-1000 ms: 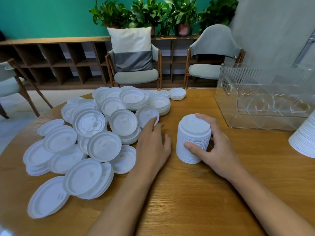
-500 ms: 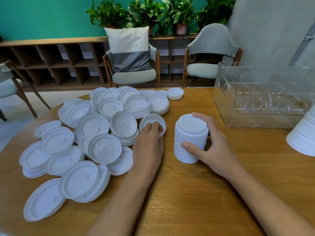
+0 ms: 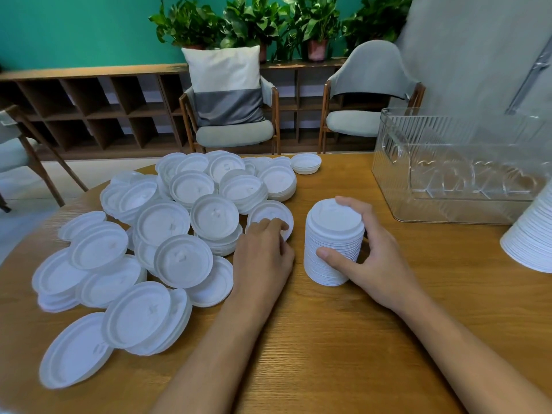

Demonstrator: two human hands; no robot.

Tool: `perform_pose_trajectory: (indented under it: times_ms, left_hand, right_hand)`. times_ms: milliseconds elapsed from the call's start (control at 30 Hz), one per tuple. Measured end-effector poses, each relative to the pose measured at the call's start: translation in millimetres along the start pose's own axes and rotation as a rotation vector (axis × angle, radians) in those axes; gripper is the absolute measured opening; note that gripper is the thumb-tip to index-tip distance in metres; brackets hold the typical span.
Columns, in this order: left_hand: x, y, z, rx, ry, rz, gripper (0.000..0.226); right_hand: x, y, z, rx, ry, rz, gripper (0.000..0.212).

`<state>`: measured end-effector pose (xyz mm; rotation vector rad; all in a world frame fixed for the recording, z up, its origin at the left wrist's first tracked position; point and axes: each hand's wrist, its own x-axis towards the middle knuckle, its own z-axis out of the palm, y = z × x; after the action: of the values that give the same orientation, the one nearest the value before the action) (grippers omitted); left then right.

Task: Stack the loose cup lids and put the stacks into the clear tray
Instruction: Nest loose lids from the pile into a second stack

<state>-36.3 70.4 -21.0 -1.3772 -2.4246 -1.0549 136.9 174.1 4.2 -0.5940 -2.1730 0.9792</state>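
A heap of loose white cup lids [image 3: 167, 234] covers the left half of the round wooden table [image 3: 343, 339]. My left hand [image 3: 263, 255] rests at the heap's right edge, its fingertips curled onto one loose lid [image 3: 270, 215] that lies flat on the table. Just right of it stands a tall stack of lids [image 3: 333, 243], and my right hand [image 3: 370, 258] wraps around that stack, thumb in front and fingers over the top rim. The clear tray [image 3: 460, 168] stands at the back right with no lids visible in it.
Another white lid stack [image 3: 534, 234] stands at the right edge of view, beside the tray. A small separate lid pile [image 3: 306, 163] lies at the table's far edge. Chairs, a low wooden shelf and potted plants stand behind the table.
My left hand slid forward from the table onto the loose lid by the stack and curled its fingertips on it. My right hand kept its hold on the stack.
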Motion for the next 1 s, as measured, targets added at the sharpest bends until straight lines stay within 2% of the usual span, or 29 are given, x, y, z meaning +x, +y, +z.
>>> perform_pose_trajectory:
  times_ms: [300,533,1000]
  left_hand:
    - [-1.3,2.4,-2.7,-0.005,0.115,0.018,0.012]
    - [0.0,-0.8,-3.3,-0.106,0.071,-0.041,0.01]
    - [1.3,-0.7,-5.8,-0.243,0.021,-0.092,0.023]
  right_hand:
    - [-0.4,0.5,-0.1,0.009,-0.005,-0.006,0.077]
    - [0.1,2.0,-1.3,0.01,-0.003,0.008,0.076]
    - [-0.5,3.8,-2.6,0.013,-0.004,0.01,0.076]
